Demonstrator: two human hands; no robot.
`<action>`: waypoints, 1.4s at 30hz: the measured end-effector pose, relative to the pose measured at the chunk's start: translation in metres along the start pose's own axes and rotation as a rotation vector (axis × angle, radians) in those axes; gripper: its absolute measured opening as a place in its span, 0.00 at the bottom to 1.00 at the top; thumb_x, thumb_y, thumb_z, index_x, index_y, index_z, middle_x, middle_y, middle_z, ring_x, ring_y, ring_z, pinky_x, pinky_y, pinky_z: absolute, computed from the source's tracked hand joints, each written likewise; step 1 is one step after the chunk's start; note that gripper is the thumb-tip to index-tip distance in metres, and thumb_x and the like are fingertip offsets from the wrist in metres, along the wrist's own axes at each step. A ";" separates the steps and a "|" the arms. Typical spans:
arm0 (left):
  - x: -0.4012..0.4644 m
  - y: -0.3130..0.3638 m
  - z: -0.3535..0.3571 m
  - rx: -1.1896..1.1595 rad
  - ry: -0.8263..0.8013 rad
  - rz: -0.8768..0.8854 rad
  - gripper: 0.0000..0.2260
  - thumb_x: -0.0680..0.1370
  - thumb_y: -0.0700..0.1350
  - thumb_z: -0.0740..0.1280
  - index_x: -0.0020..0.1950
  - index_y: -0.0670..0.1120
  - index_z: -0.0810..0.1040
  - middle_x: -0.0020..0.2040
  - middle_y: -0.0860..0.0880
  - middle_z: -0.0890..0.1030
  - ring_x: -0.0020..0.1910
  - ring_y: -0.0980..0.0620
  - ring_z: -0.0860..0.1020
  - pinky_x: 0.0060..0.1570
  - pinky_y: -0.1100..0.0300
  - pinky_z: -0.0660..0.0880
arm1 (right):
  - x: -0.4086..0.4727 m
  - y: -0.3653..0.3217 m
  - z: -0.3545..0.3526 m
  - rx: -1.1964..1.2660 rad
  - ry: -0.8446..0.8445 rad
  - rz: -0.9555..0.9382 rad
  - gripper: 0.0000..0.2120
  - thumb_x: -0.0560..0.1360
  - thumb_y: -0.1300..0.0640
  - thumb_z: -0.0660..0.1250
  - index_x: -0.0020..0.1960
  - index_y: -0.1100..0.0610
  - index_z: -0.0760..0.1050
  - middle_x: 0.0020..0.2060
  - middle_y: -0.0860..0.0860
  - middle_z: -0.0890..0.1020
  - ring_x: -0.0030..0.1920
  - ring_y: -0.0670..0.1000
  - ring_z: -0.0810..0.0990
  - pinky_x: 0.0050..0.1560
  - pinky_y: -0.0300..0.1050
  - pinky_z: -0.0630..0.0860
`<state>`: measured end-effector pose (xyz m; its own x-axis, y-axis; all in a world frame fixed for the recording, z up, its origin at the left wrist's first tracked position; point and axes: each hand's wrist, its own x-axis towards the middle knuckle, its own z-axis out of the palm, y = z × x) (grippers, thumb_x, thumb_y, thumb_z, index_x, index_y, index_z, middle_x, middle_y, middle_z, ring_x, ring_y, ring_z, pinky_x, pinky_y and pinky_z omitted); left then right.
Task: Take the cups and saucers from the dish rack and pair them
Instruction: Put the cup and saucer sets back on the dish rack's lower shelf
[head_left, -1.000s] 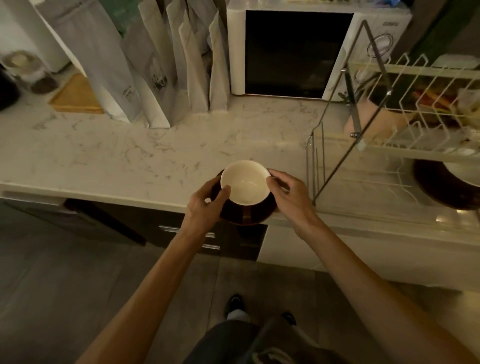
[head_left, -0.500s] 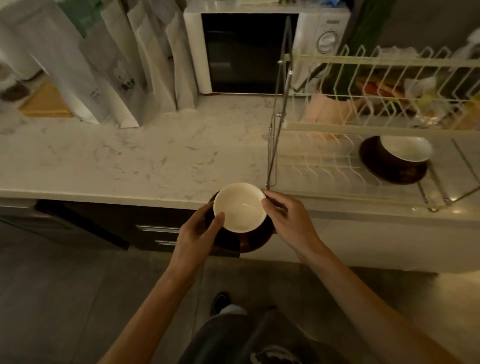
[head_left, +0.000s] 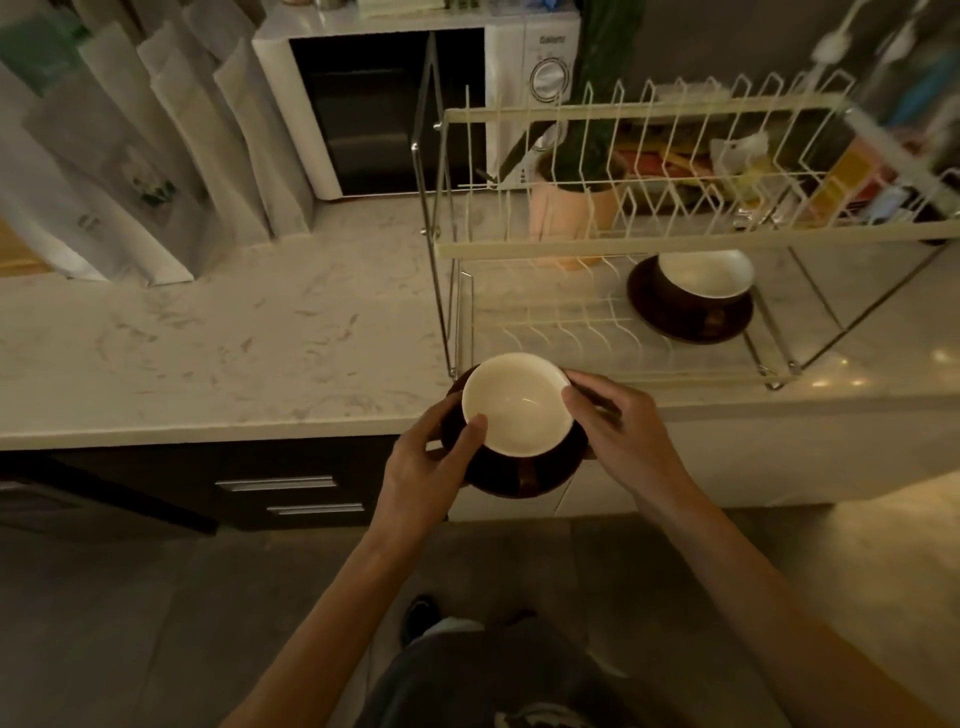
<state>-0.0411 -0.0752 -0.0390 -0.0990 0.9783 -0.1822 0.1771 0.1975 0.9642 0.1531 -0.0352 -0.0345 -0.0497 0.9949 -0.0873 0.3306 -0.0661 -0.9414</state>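
Note:
A brown cup with a cream inside sits on a dark brown saucer, and I hold the pair over the counter's front edge. My left hand grips the saucer's left rim with the thumb on the cup. My right hand holds the right side. A second cup rests on its own saucer on the lower tier of the cream wire dish rack.
The marble counter stretches left of the rack. Paper bags lean at the back left beside a white microwave. A pink plant pot stands behind the rack. Dark drawers lie below the counter.
The view has swung to the right, bringing the rack and the second cup and saucer fully into sight. My hands keep the same hold on the cup and saucer.

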 end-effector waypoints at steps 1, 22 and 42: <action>0.005 0.004 0.005 0.013 -0.006 0.007 0.15 0.77 0.52 0.66 0.63 0.61 0.70 0.50 0.63 0.74 0.48 0.63 0.76 0.36 0.71 0.78 | 0.003 0.000 -0.005 0.011 0.016 0.001 0.14 0.80 0.55 0.64 0.65 0.48 0.76 0.50 0.32 0.77 0.53 0.38 0.77 0.58 0.52 0.80; 0.125 0.042 0.052 -0.036 0.056 -0.060 0.17 0.79 0.49 0.64 0.69 0.55 0.73 0.58 0.52 0.79 0.60 0.49 0.78 0.57 0.47 0.78 | 0.122 0.005 -0.030 -0.004 0.199 0.029 0.15 0.79 0.54 0.65 0.64 0.56 0.78 0.60 0.47 0.81 0.60 0.45 0.78 0.62 0.42 0.74; 0.165 0.037 0.059 0.001 0.157 -0.173 0.20 0.78 0.56 0.62 0.68 0.52 0.73 0.61 0.50 0.78 0.60 0.47 0.77 0.58 0.45 0.78 | 0.158 0.000 -0.018 -0.027 0.139 0.128 0.18 0.81 0.52 0.61 0.70 0.52 0.73 0.68 0.51 0.75 0.69 0.51 0.72 0.66 0.41 0.68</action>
<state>0.0069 0.0970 -0.0444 -0.2796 0.9078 -0.3128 0.1450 0.3619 0.9209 0.1622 0.1234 -0.0422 0.1244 0.9796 -0.1577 0.3510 -0.1921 -0.9164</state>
